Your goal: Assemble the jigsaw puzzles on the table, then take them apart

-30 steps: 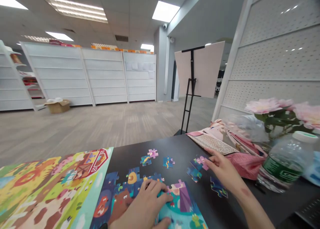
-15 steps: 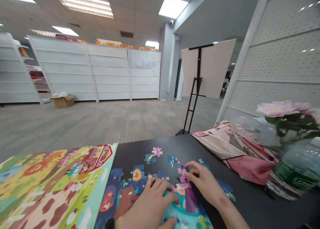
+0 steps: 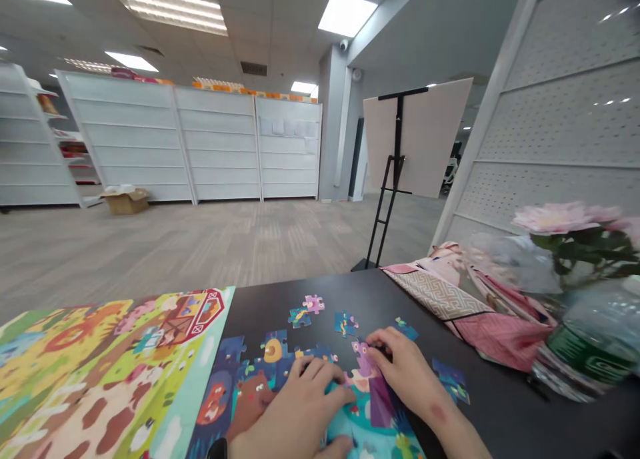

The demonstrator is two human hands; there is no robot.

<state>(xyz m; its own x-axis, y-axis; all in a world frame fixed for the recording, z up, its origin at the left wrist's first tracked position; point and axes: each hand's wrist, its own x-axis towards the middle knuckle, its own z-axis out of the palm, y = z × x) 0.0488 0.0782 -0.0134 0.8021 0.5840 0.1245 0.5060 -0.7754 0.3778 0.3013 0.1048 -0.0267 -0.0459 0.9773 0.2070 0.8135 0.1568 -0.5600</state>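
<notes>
the purple jigsaw piece [image 3: 363, 357] was located at the upper right edge of the partly assembled jigsaw puzzle [image 3: 253, 393], its right side pinched narrowly by the right hand [image 3: 407, 372]; whether it was fully seated could not be determined. the left hand [image 3: 305, 405] lay palm down across the puzzle, fingers loosely spread. loose jigsaw pieces [image 3: 345, 323] rested beyond on the black table [image 3: 345, 287], with a farm-animal picture sheet [image 3: 110, 379] at left and a green-labelled plastic bottle [image 3: 585, 349] at right.
</notes>
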